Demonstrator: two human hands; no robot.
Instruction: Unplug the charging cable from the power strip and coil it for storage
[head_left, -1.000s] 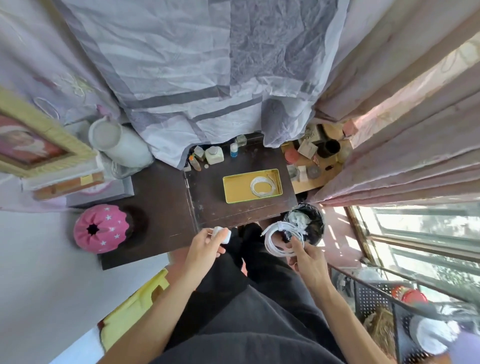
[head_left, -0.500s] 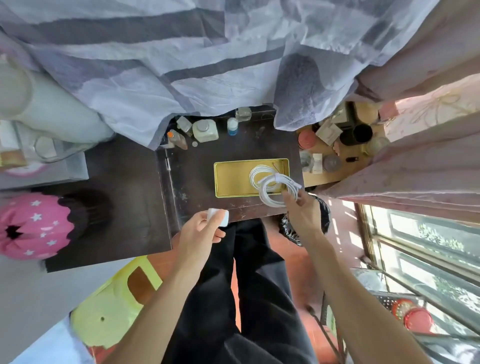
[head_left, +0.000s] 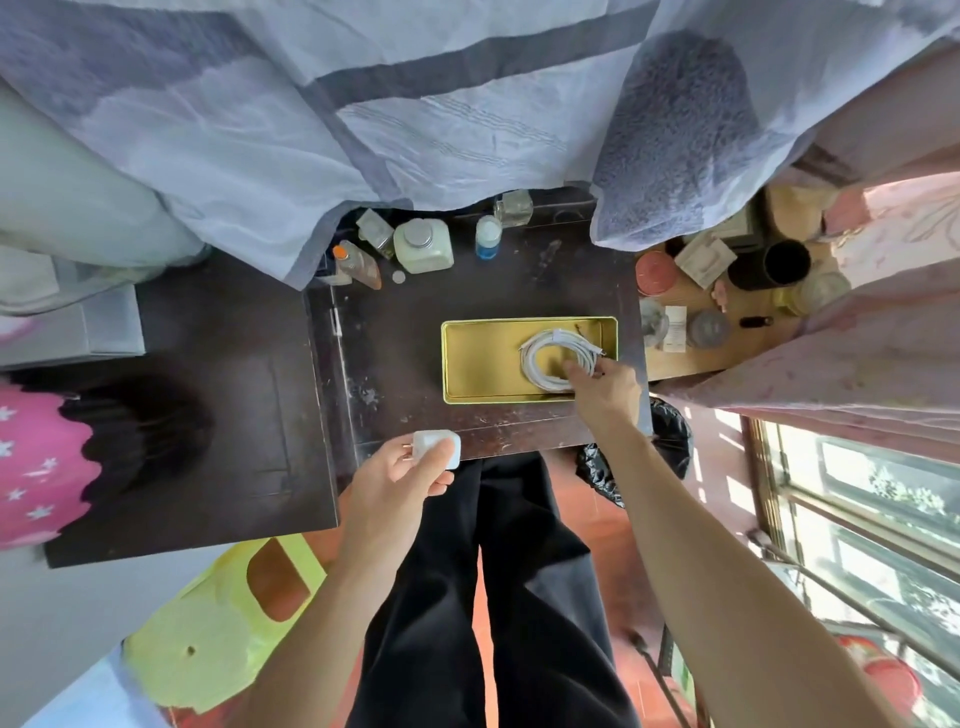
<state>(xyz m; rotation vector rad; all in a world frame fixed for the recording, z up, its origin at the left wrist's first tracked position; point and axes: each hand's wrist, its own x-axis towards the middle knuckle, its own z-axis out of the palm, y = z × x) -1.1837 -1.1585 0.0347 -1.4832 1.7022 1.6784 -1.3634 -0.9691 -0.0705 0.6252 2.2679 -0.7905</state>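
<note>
A coiled white charging cable (head_left: 550, 358) lies in the right end of a shallow gold tin tray (head_left: 478, 364) on the dark wooden table (head_left: 405, 332). My right hand (head_left: 605, 387) reaches over the tray's near right corner, fingertips on the coil. Whether another coil lies under it I cannot tell. My left hand (head_left: 400, 478) hovers at the table's front edge, closed around a white plug adapter (head_left: 439, 447) whose metal prongs point left. No power strip is in view.
Several small bottles and jars (head_left: 421, 244) stand at the table's back edge under a hanging grey-striped cloth (head_left: 363, 104). A lower wooden shelf (head_left: 727, 291) with cups and tins sits to the right. A black bag-lined bin (head_left: 670, 441), a yellow stool (head_left: 218, 623), and a pink cap (head_left: 36, 462) surround the table.
My right hand carried the coiled cable from above the bin up to the gold tray and lowered it inside. My left hand kept hold of the adapter. The view moved closer to the table.
</note>
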